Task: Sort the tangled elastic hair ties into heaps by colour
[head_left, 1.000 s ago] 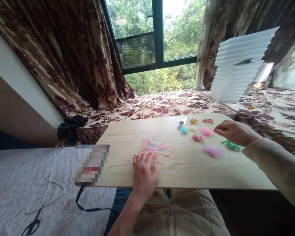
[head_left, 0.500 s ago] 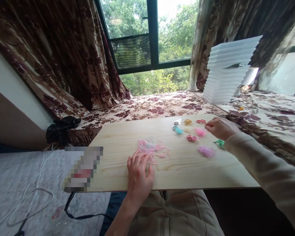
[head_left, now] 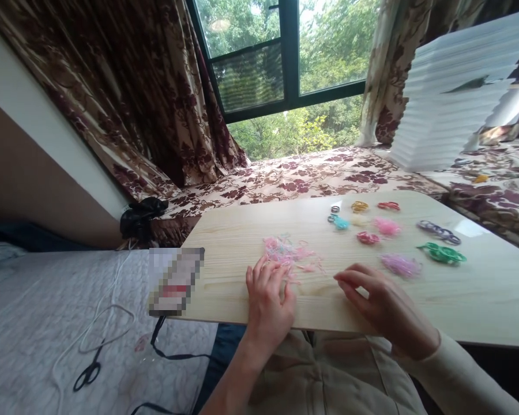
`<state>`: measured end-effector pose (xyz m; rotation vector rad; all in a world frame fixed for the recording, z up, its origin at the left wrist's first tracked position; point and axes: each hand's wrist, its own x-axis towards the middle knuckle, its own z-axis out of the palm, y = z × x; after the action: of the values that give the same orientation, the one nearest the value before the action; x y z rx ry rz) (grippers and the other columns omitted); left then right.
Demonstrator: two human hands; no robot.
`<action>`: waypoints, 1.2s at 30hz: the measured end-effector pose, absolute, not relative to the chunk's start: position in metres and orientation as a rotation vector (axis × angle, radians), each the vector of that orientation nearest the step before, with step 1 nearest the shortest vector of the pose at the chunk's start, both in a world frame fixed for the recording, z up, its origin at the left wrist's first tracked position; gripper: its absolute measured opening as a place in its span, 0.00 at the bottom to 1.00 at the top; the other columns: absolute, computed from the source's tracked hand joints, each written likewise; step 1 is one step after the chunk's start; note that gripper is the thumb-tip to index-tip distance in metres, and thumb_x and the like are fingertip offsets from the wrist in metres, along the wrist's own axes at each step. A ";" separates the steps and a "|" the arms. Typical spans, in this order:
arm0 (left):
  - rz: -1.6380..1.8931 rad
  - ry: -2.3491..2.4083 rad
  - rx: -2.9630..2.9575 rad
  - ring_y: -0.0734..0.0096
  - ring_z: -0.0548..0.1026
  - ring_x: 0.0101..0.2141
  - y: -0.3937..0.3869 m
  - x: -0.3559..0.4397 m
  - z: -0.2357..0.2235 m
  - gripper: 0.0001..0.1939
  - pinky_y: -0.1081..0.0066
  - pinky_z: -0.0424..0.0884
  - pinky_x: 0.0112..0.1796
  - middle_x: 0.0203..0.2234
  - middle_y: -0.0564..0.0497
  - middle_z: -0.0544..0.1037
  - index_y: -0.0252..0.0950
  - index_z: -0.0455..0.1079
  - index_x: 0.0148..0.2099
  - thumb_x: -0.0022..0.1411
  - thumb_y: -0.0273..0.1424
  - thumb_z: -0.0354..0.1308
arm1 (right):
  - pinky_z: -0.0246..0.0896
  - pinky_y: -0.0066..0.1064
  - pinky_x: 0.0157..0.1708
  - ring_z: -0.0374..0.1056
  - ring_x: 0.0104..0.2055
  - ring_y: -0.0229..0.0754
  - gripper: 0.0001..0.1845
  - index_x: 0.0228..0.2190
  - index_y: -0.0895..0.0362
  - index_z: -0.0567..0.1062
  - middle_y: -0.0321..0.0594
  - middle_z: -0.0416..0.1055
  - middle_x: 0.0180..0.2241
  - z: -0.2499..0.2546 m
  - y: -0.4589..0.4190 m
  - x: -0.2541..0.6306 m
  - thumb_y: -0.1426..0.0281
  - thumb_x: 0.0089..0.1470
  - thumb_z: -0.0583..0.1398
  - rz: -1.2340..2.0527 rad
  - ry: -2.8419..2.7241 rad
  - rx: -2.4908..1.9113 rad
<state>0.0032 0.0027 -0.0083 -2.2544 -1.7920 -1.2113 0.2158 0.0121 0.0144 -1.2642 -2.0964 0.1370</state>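
My left hand (head_left: 269, 293) lies palm down on the wooden board (head_left: 225, 230), fingers spread at the near edge of a loose pile of pink and pale small elastic bands (head_left: 285, 251). To its right, my right hand (head_left: 383, 308) hovers over the board's near side, thumb and index fingertips pinched together. Whatever is between them, if anything, is too small to make out. Beyond it sit sorted heaps: lilac bands (head_left: 400, 265), pink bands (head_left: 387, 226), dark red bands (head_left: 367, 237), light blue bands (head_left: 341, 222), yellow bands (head_left: 360, 206) and red bands (head_left: 388, 205).
Green bands (head_left: 443, 253) and dark purple bands (head_left: 439, 231) lie at the board's right. A blurred-out phone-like object (head_left: 177, 282) rests on the left edge. Black scissors (head_left: 86, 376) and a white cable (head_left: 95, 323) lie on the bed. White pleated sheeting (head_left: 454, 98) stands behind.
My right hand has come back from beside the red bands to the near side of the board, uncovering the purple and green heaps. My left hand stays by the pile. The view has turned left.
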 end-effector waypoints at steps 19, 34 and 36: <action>-1.195 -1.779 -2.281 0.55 0.64 0.57 0.003 0.001 -0.010 0.16 0.47 0.55 0.60 0.46 0.47 0.75 0.39 0.72 0.48 0.58 0.23 0.53 | 0.59 0.33 0.32 0.68 0.31 0.42 0.17 0.40 0.54 0.78 0.40 0.72 0.27 0.001 0.022 0.191 0.68 0.62 0.49 -0.152 -2.223 -1.360; -1.168 -1.809 -2.289 0.55 0.64 0.58 0.002 0.002 -0.008 0.16 0.47 0.53 0.60 0.47 0.47 0.76 0.39 0.72 0.48 0.59 0.23 0.52 | 0.57 0.35 0.35 0.65 0.33 0.44 0.16 0.43 0.52 0.78 0.42 0.72 0.29 -0.005 0.025 0.190 0.69 0.60 0.52 -0.143 -2.235 -1.329; -1.165 -1.805 -2.291 0.55 0.64 0.58 0.002 0.002 -0.008 0.17 0.47 0.53 0.60 0.47 0.47 0.75 0.39 0.72 0.49 0.59 0.23 0.52 | 0.57 0.34 0.35 0.65 0.34 0.43 0.16 0.43 0.51 0.78 0.42 0.72 0.31 -0.004 0.024 0.191 0.70 0.60 0.52 -0.093 -2.275 -1.281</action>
<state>0.0016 0.0017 -0.0080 -2.2914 -1.8055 -1.1645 0.1909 0.0245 -0.0037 -1.2808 -2.2747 -0.0934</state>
